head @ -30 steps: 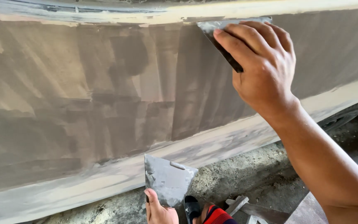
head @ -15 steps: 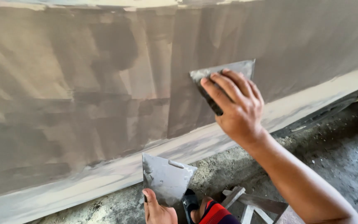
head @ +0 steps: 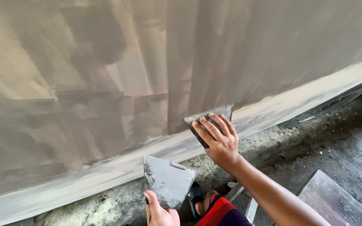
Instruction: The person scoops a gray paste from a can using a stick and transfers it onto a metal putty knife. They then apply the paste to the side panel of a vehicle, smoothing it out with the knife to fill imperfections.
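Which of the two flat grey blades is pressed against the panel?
The narrow grey spreader blade under the right hand; the broader putty-coated plate in the left hand is held clear.

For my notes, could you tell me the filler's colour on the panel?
Streaky grey filler, head view.

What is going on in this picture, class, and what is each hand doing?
A person is spreading grey filler over a large panel. The right hand presses a flat spreader blade against the panel near its lower edge, beside vertical streaks of filler. The left hand holds a second flat blade smeared with grey filler, away from the panel and low over the rough concrete floor. A flat metal sheet lies on the floor at the lower right.
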